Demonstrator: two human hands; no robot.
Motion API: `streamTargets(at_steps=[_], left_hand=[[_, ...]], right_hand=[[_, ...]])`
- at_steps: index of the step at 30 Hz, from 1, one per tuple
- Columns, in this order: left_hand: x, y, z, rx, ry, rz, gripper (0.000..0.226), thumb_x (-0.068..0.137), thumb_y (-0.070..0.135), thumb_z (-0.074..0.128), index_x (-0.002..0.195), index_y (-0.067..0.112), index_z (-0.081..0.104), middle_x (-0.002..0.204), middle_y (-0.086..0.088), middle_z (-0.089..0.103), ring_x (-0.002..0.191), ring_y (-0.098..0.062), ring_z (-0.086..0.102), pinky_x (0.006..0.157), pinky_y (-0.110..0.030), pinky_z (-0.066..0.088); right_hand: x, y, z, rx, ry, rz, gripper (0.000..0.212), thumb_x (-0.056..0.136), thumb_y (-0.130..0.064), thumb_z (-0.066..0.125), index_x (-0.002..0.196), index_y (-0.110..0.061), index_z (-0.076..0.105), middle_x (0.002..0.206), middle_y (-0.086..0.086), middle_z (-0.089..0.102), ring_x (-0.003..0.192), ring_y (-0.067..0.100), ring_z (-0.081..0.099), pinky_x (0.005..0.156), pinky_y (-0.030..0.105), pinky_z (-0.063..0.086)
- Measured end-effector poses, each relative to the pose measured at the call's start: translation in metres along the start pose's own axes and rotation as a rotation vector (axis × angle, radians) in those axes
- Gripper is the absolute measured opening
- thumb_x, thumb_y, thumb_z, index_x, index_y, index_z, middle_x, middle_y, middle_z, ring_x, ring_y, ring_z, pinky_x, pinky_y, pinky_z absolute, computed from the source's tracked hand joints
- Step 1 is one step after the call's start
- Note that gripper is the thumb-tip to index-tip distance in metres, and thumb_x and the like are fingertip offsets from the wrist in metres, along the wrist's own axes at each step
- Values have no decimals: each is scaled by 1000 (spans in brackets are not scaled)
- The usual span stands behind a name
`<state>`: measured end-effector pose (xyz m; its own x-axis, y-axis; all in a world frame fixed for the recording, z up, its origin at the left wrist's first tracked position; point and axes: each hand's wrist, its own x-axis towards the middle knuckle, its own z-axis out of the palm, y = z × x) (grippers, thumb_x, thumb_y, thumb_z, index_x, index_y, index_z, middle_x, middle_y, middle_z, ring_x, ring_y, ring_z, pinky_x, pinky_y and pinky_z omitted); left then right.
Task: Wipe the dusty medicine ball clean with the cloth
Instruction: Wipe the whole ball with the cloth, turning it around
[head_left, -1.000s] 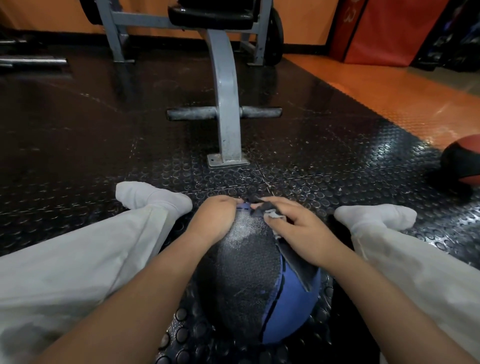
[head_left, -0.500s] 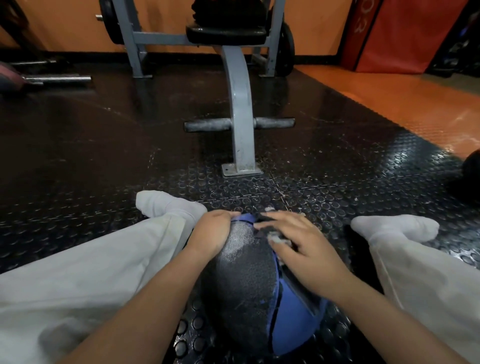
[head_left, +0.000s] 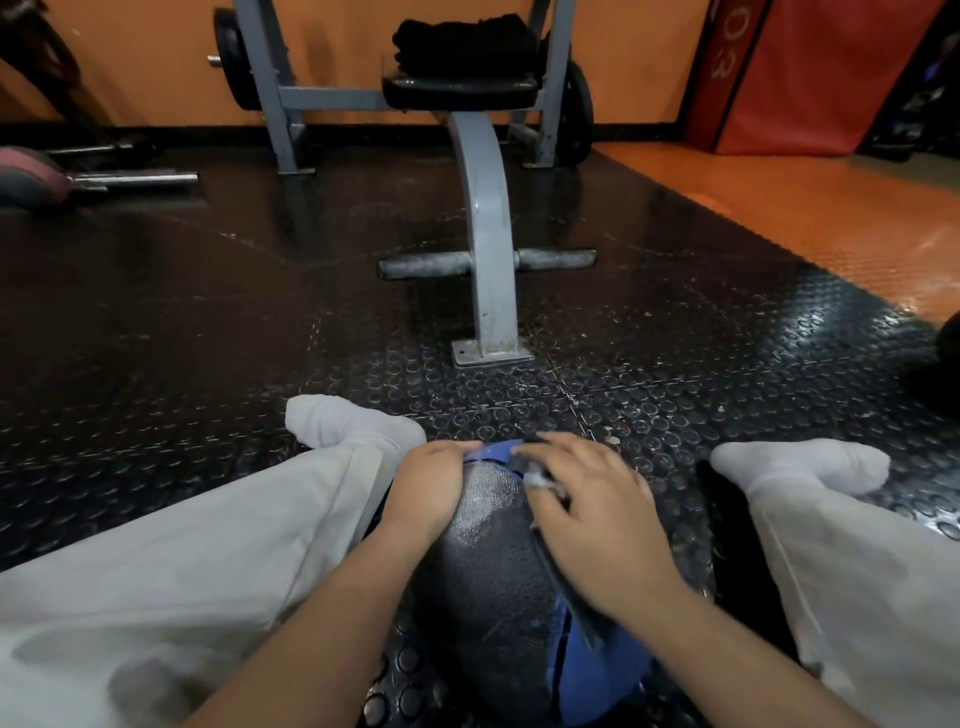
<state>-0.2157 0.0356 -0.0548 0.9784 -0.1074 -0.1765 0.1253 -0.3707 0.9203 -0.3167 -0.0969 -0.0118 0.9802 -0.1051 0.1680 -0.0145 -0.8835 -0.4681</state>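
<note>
The cloth (head_left: 576, 608) mostly beneath the right hand (head_left: 597, 525); dark ball (head_left: 949, 338) partly beyond the right edge.

Medicine ball (head_left: 493, 571): the black part is rough and grainy with a pale dusty sheen; the blue part looks smoother.
Cloth (head_left: 582, 623): dark, thin, soft fabric, not shiny.
Floor mat (head_left: 675, 389): looks like black rubber, shiny, covered in round bumps.
Orange floor (head_left: 831, 223): glossy, with tiny bumps.
Bench frame (head_left: 488, 234): grey painted metal, scuffed and dull.
Seat pad (head_left: 460, 85): black, smooth, a bit shiny.
Trousers (head_left: 208, 571): pale cloth, matt.
Socks (head_left: 343, 426): soft white cloth.
</note>
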Motion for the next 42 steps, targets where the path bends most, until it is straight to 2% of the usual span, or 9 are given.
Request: streamTargets(at_steps=[3,8,11,14,16,23,30,37,42], left_hand=[[-7,0,1,-54,0,8,35,97,12,40,109,18,73,115,6,68,108,-7,58,86,-16,40],[-12,1,15,80,97,1,27,100,23,42,103,18,68,112,4,65,95,-9,53,85,-26,33],[-15,12,26,72,160,-18,30,101,20,37,113,21,64,122,3,62,100,-10,54,86,-24,32],[-15,21,29,73,194,-9,37,101,18,33,128,22,59,135,5,57,122,-14,51,92,-22,32],[-17,23,32,108,114,23,39,102,19,31,132,25,57,140,6,54,127,-13,48,99,-24,32],[-19,36,48,286,-11,165,42,105,23,27,140,22,49,147,5,47,134,-15,42,109,-26,29],[4,29,38,92,-200,166,28,94,26,40,99,40,64,125,-2,65,118,-20,58,108,-41,39],[-1,28,37,176,-44,102,40,104,23,30,133,22,57,138,1,55,126,-16,50,106,-31,36],[6,26,36,84,-77,134,33,95,22,38,114,20,64,128,-5,61,122,-23,54,107,-39,40]], right_hand=[[1,7,-5,94,-1,-55,37,93,-41,34,119,-36,59,122,-26,47,118,3,40,101,32,30],[54,37,-11,339,-126,333,29,95,-30,45,71,-16,52,74,-1,59,80,25,56,72,36,41],[54,29,-10,175,-114,368,22,95,-33,39,86,-19,53,102,3,61,100,27,54,85,38,40],[20,5,-2,-123,36,154,31,97,-36,35,123,-35,51,135,-14,45,124,15,38,100,40,29],[14,3,-4,-136,76,107,34,97,-35,34,128,-37,48,137,-15,43,125,13,36,100,40,28],[63,29,-17,16,-49,477,32,98,-30,30,116,-19,53,131,7,52,120,31,45,97,46,33],[20,6,4,-293,134,38,49,87,-40,22,118,-27,58,119,-2,57,109,25,54,85,46,42],[83,13,-3,-139,-93,269,38,99,-36,28,128,-19,47,136,5,48,124,29,40,99,49,29],[22,8,14,-214,272,-184,38,83,-32,36,101,-22,67,109,-7,63,104,19,51,88,40,34]])
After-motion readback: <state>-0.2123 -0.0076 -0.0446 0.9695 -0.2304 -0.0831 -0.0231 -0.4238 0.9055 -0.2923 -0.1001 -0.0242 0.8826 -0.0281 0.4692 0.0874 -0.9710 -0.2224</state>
